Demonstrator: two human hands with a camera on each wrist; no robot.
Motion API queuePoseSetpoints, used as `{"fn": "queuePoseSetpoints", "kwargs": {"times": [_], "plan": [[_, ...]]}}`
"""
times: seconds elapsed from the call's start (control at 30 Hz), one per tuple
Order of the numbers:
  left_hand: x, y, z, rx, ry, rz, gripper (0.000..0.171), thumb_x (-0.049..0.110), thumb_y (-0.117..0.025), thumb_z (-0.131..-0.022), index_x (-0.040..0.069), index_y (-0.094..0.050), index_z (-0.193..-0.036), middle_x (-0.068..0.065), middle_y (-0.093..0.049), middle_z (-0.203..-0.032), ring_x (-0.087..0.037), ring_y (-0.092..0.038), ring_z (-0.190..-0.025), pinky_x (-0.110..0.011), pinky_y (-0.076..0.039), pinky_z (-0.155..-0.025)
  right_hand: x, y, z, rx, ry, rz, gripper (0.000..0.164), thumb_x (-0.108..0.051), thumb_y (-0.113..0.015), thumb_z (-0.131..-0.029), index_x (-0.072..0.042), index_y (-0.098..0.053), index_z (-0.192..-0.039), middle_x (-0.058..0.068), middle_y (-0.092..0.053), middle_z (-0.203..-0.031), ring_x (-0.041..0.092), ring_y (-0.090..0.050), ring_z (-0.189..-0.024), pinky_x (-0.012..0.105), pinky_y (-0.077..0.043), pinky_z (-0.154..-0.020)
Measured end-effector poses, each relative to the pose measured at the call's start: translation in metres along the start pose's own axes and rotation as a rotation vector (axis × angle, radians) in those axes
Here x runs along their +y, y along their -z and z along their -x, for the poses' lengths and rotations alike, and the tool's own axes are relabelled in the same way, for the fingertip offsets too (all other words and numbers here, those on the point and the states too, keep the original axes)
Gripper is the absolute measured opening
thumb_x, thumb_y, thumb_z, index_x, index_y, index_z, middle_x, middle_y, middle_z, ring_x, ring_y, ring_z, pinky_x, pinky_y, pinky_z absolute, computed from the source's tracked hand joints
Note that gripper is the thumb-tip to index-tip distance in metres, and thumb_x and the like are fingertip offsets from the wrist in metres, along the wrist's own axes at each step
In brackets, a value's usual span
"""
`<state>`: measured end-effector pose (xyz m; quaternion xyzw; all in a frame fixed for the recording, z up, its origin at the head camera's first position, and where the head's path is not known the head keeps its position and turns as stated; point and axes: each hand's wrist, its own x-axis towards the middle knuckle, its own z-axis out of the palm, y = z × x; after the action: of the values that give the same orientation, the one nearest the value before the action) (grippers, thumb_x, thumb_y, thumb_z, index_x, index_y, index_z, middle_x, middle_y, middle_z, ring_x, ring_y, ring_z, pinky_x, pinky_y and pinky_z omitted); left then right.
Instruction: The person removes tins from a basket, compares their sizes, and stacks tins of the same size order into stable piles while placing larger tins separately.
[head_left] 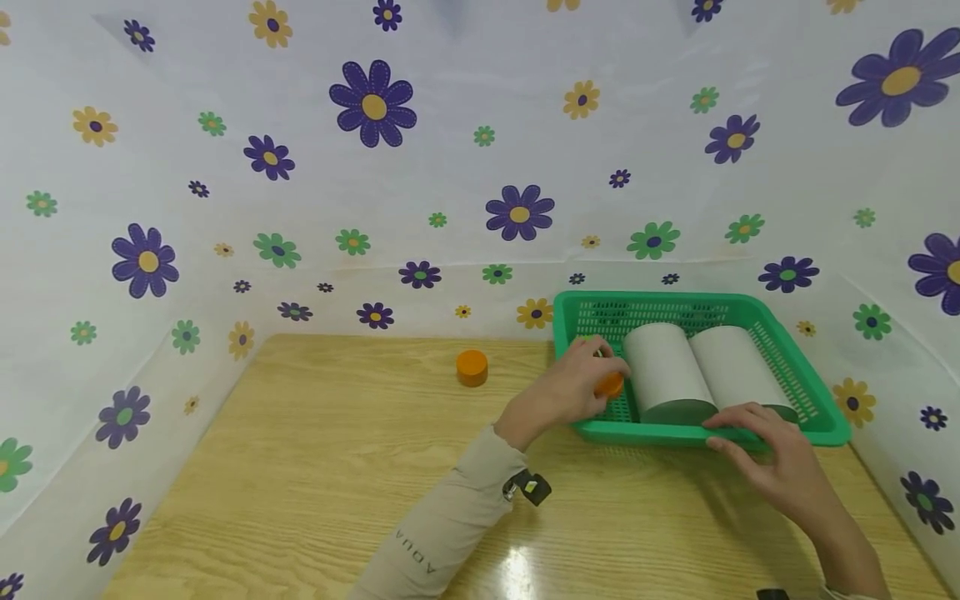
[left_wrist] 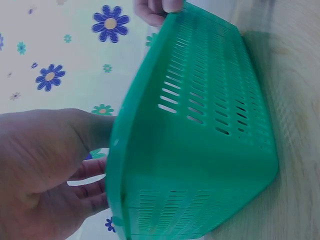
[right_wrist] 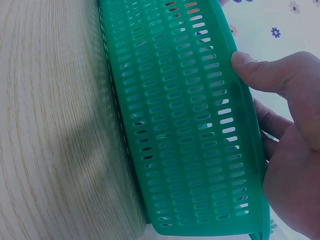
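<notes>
A green plastic basket (head_left: 798,367) with slotted walls stands on the table. My left hand (head_left: 573,383) reaches over its left front corner and holds a short orange round piece, perhaps a cap (head_left: 611,384), inside. The left wrist view hides that piece behind the basket wall. My right hand (head_left: 780,454) grips the front rim, thumb (right_wrist: 257,72) outside and fingers behind it. Two large white cylinders (head_left: 666,367) lie side by side in the basket, their dull ends facing me. Part of something bright green shows just behind my left fingers.
Another orange round cap-like piece (head_left: 472,367) sits on the wooden table (head_left: 315,467), left of the basket near the back edge. White sheeting with printed flowers (head_left: 450,150) encloses the back and both sides.
</notes>
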<state>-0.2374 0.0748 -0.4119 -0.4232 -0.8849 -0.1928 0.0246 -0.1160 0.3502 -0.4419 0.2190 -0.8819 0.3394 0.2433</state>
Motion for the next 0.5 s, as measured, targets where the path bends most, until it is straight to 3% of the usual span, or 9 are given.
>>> {"fn": "queuePoseSetpoints", "kwargs": {"times": [0.3, 0.5], "plan": [[-0.003, 0.010, 0.012, 0.106, -0.008, 0.120, 0.039, 0.011, -0.075, -0.091, 0.021, -0.070, -0.128, -0.005, -0.051, -0.131, -0.021, -0.045, -0.118, -0.020, -0.044, -0.095, 0.002, -0.001, 0.001, 0.002, -0.013, -0.002, 0.047, 0.016, -0.082, -0.072, -0.019, -0.075, -0.102, -0.003, -0.068, -0.104, -0.003, -0.054, -0.104, 0.010, -0.034, -0.091], [-0.007, 0.011, 0.019, 0.154, -0.035, 0.203, 0.039, 0.009, -0.073, -0.092, 0.018, -0.069, -0.130, -0.004, -0.047, -0.132, -0.015, -0.049, -0.116, -0.013, -0.043, -0.095, 0.003, -0.001, 0.001, 0.003, -0.013, -0.004, 0.047, 0.015, -0.082, -0.072, -0.019, -0.075, -0.102, -0.003, -0.068, -0.103, -0.004, -0.054, -0.104, 0.008, -0.035, -0.091]]}}
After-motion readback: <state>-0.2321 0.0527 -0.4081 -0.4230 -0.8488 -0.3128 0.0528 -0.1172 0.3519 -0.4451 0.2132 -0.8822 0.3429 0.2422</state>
